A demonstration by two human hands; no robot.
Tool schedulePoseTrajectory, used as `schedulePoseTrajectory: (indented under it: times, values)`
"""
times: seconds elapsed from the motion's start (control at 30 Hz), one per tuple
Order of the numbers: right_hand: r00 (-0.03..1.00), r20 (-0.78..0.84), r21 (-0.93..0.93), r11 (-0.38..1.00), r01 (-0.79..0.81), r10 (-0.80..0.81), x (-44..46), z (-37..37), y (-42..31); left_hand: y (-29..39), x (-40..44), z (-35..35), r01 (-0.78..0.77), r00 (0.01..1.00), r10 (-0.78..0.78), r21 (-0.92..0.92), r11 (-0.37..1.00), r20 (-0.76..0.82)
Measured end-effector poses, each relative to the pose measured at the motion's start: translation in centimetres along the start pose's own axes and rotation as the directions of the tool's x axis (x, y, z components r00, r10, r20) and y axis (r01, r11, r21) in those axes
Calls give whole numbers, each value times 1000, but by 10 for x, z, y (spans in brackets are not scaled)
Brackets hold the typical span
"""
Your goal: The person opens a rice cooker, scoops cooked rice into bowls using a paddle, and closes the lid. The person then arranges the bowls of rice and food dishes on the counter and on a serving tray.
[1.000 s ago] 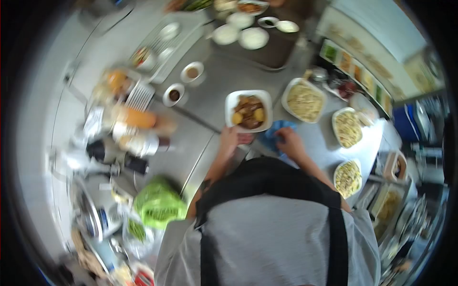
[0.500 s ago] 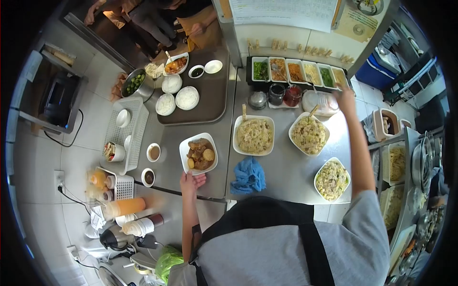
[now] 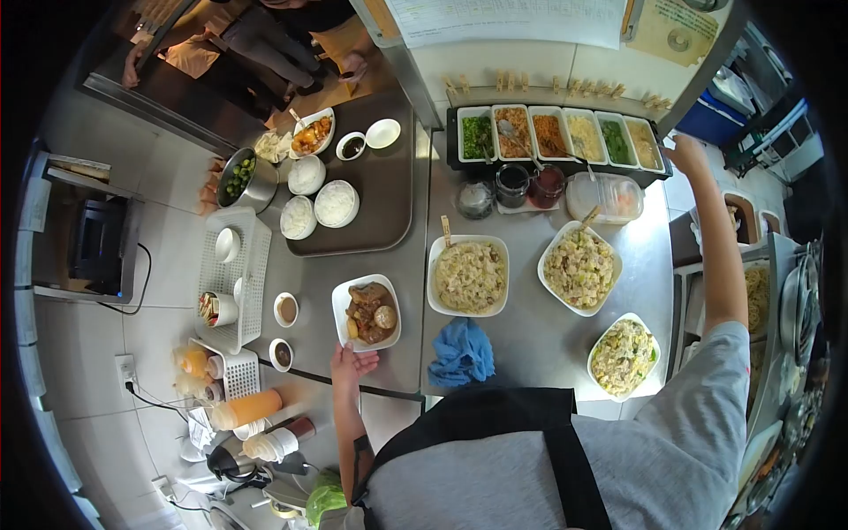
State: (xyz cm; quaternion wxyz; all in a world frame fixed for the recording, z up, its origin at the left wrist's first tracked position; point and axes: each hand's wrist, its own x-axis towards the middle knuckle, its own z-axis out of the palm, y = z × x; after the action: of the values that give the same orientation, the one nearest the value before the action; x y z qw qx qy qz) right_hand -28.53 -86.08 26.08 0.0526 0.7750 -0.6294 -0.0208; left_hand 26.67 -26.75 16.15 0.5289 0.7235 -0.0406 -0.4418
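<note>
A white square bowl of brown stew with an egg sits on the steel counter. My left hand is at its lower edge, palm up, fingers spread and seemingly touching the bowl. My right hand is stretched out to the far right, beside the right end of the black topping rack. Its finger and thumb look apart, and I see nothing in it. A crumpled blue cloth lies right of my left hand. White bowls of a pale chopped dish stand at centre, right and lower right.
A brown tray holds rice bowls and small dishes. Dark jars and a clear-lidded container stand before the rack. Sauce cups, white baskets and bottles are at left. Other people stand beyond the counter.
My right hand has moved from beside the blue cloth out to the far right, past the lidded container. My left hand stays at the stew bowl. The camera view has shifted.
</note>
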Motion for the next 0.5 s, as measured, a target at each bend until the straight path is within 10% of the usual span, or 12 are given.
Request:
schedulePoseTrajectory:
  times: [0.5]
  values:
    - [974, -114, 206, 964, -167, 193, -3, 29, -16, 3, 0, 0, -13, 1000, 13, 1, 1000, 25]
